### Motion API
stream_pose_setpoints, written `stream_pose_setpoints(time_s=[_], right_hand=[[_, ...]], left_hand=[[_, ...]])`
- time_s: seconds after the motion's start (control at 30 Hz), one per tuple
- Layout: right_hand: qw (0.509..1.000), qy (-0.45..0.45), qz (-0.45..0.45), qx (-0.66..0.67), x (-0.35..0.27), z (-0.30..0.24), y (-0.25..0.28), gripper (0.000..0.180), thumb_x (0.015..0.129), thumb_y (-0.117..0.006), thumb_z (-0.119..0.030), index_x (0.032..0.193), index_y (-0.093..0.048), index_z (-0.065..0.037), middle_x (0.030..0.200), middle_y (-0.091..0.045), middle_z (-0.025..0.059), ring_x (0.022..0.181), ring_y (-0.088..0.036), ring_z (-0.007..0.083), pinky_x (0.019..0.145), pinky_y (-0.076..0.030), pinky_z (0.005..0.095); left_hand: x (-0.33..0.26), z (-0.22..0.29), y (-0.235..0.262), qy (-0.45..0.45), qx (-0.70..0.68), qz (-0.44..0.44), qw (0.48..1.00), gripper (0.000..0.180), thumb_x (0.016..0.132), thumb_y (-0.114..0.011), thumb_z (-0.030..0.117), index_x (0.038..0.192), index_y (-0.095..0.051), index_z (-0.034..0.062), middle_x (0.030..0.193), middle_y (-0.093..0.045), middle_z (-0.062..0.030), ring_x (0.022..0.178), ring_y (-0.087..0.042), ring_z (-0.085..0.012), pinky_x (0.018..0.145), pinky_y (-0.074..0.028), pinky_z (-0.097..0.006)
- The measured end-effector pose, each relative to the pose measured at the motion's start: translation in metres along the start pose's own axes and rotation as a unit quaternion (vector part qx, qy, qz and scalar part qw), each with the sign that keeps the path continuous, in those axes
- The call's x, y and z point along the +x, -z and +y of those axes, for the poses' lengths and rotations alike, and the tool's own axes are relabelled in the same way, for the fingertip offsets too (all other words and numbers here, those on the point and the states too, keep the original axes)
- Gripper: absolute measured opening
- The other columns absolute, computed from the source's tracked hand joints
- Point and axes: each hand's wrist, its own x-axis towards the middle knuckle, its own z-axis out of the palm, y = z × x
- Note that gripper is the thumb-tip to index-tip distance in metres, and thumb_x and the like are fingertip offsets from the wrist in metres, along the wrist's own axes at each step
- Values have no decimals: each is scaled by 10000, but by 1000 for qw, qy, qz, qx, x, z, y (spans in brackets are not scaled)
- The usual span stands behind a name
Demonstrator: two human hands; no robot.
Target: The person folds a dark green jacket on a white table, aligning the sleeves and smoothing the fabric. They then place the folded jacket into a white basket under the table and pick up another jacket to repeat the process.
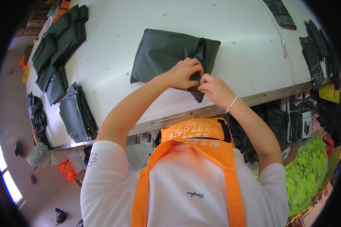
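Note:
A plump, dark green bag (163,53) of smooth, slightly shiny material lies flat on the white table in front of me. A folded strip or flap runs along its right side, and a pointed corner hangs toward the table's near edge. My left hand (185,73) rests on the bag beside this strip, its fingers curled and pressed onto the material. Close against it, my right hand (217,89) pinches the bag's edge near that corner. The fingertips of both hands almost meet, and exactly what lies between them is partly hidden.
Stacks of folded dark green pieces (60,41) cover the table's left side, with another pile (77,113) nearer. More dark bundles (312,53) lie at the right. A small pink-and-white tool (283,49) rests there. Bright green fabric (307,178) fills the lower right. Another person (39,153) is at far left.

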Motion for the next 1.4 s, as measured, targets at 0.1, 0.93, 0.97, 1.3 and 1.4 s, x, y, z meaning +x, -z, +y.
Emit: stream_pose_setpoints(time_s=[0.1,0.93,0.97,1.3,1.4], right_hand=[[999,5,-31,-24,-3,2,3,66,774,-569,-31,801,-625,-10,878,-545,91,774,-575,287,676,-470,375],[952,-161,92,-244,38,11,-50,96,863,-495,-129,865,-546,-49,778,-598,132,712,-609,339,615,-499,419],[950,-124,122,-258,41,15,-52,154,876,-486,-162,788,-541,-48,719,-598,129,660,-610,337,586,-495,421],[960,-42,103,-255,50,-10,-48,155,856,-557,-163,970,-631,-89,740,-612,82,612,-601,289,527,-477,385],[961,21,124,-246,73,-27,-64,179,839,-551,-145,988,-624,-77,722,-600,71,607,-601,258,516,-475,359]], left_hand=[[2,4,-21,31,78,14,996,418,627,-707,269,980,-569,95,1022,-490,-80,946,-468,-293,763,-402,-401],[-37,44,-39,262,252,106,925,598,743,-574,460,1152,-538,25,1266,-472,-179,1219,-400,-302,954,-326,-440],[-30,47,-29,282,229,73,929,593,738,-578,463,1138,-546,27,1256,-478,-176,1215,-403,-302,946,-329,-437],[-101,27,-8,277,231,201,911,641,759,-606,524,1306,-479,214,1409,-350,-171,1306,-290,-391,1026,-233,-586],[-106,13,-29,293,231,166,913,626,770,-572,520,1298,-486,195,1439,-307,-166,1316,-271,-396,1026,-228,-587]])
